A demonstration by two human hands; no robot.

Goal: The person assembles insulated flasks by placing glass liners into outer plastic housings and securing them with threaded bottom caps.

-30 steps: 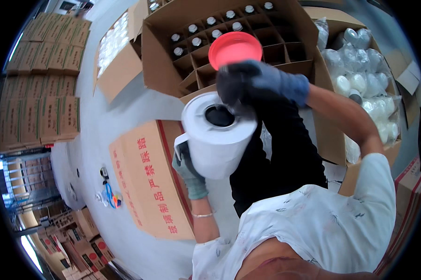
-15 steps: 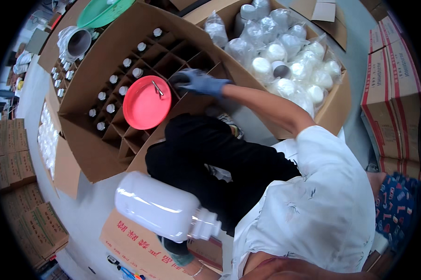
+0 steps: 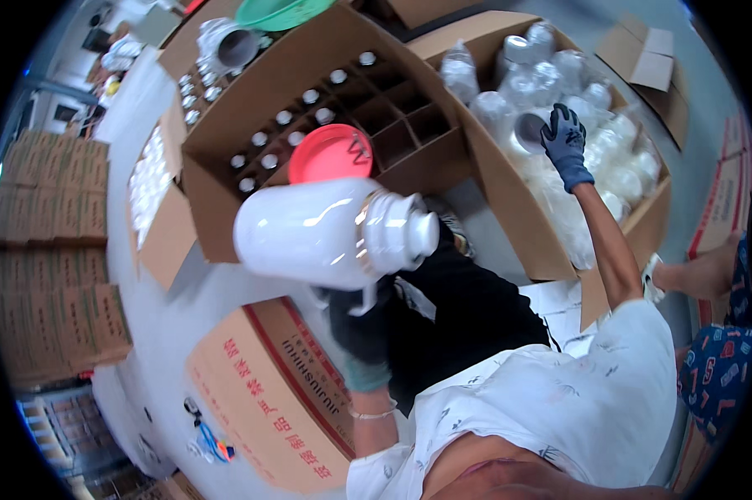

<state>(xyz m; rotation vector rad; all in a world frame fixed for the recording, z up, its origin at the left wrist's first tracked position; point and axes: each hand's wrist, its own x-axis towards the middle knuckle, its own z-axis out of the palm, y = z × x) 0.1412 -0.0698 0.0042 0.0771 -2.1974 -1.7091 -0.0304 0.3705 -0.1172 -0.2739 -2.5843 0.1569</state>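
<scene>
My left hand (image 3: 355, 325), in a dark glove, holds a large glossy white bottle (image 3: 309, 233) from beneath, its stepped neck pointing right. The bottle hides most of the fingers. Over an open carton (image 3: 634, 242) of plastic-wrapped white bottles (image 3: 551, 204), my right hand (image 3: 565, 142) in a grey-blue glove has its fingers bent over the rim of a whitish tube with a dark open mouth (image 3: 529, 132). Behind the held bottle, a red round dish (image 3: 330, 150) with small metal pieces sits on a divided carton (image 3: 205, 192) of silver-capped bottles (image 3: 311, 97).
A closed carton (image 3: 259, 392) lies on the floor beside my left arm. Stacked cartons (image 3: 55, 183) stand at far left, and a green basin (image 3: 284, 12) at the top. At the right edge is another person's patterned clothing (image 3: 717, 375). Small tools (image 3: 213, 442) lie lower left.
My right hand has gone from the divided carton to the tube among the wrapped bottles. My left hand has raised the white bottle toward the divided carton. The whole view has shifted.
</scene>
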